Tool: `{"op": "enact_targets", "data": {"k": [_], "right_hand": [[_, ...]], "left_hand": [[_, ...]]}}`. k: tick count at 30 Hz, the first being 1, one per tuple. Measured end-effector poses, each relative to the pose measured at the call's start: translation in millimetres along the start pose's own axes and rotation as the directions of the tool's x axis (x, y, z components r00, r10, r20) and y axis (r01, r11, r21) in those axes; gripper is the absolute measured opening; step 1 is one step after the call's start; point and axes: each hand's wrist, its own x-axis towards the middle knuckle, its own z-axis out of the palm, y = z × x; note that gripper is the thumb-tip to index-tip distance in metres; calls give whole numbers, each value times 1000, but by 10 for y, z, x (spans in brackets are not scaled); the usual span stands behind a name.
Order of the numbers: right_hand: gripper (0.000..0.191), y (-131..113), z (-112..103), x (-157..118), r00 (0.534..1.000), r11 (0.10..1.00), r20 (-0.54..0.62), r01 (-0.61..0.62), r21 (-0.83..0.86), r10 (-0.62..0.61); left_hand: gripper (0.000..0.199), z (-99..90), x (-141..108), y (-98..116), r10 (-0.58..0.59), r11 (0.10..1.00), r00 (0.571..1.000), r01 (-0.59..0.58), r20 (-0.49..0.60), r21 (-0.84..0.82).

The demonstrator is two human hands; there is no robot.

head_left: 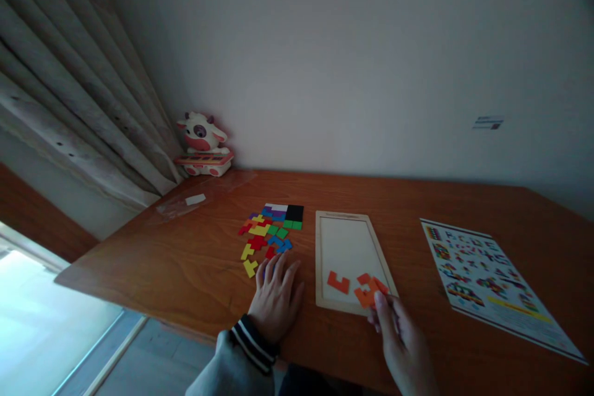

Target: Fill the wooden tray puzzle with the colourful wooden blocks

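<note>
My left hand [275,297] rests palm down on the table with its fingers spread. Its fingertips touch the near edge of a group of coloured puzzle pieces [258,231], partly covering a blue one. My right hand [394,322] pinches an orange puzzle piece [380,285] between thumb and fingers, above the near right corner of a shallow wooden tray [318,260]. Other orange pieces lie under and beside it in the tray. One U-shaped orange piece [338,282] sits apart, to their left. The fingers under the held piece are partly hidden.
A printed pattern sheet [487,278] lies on the table [199,278] at the right. At the back left stands a cow-shaped toy keyboard [204,145], with a clear plastic bag [179,207] in front of it. A curtain [83,74] hangs at the left, beside the wall.
</note>
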Motion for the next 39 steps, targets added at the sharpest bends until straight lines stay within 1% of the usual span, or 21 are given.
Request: {"op": "enact_targets", "data": {"k": [2,6,9,12,18,21,23,25,27,28,30,32,35,39], "right_hand": [[48,25,-6,4,999,1000,-7,-31,0,31],[47,76,-6,1,999,998,-26,-40,40,41],[48,88,3,0,998,997,-38,-38,61,40],[51,63,9,8,998,998,-42,-43,47,45],[56,-11,-2,12,997,996,-4,-73,56,73],[54,-9,-9,9,997,994,25,-78,75,76],[52,8,-13,9,996,994,40,-85,69,83],[51,28,-16,8,995,994,56,-91,68,87],[50,42,-17,4,994,993,68,-87,76,82],[50,44,-18,2,995,993,70,-83,79,77],[51,35,-17,-2,996,994,59,-75,75,71],[51,11,-15,-3,997,995,39,-74,67,72],[52,-33,-12,7,997,993,20,-82,86,81],[50,-40,-23,40,985,977,40,-169,127,165]], "left_hand": [[37,-9,1,10,3,1000,1000,-3,8,7],[37,-11,3,21,-5,1000,1000,5,11,26],[39,-2,-4,13,-3,999,1000,3,-9,33],[41,4,-12,8,-16,999,999,17,-30,40],[39,-7,-19,61,-44,999,996,45,-78,3],[34,-42,-9,21,-112,994,988,112,-108,-11],[32,-97,22,-85,-186,983,975,184,-121,-28],[31,-178,86,-258,-249,968,963,247,-102,-37],[28,-269,184,-473,-296,955,955,296,-32,-11],[27,-311,242,-583,-313,950,949,313,27,11],[26,-371,358,-786,-289,957,945,285,157,43],[27,-389,453,-937,-279,960,943,275,182,48],[30,-344,530,-1052,-279,960,942,274,188,52],[29,-228,551,-1088,-266,964,950,266,165,26]]}}
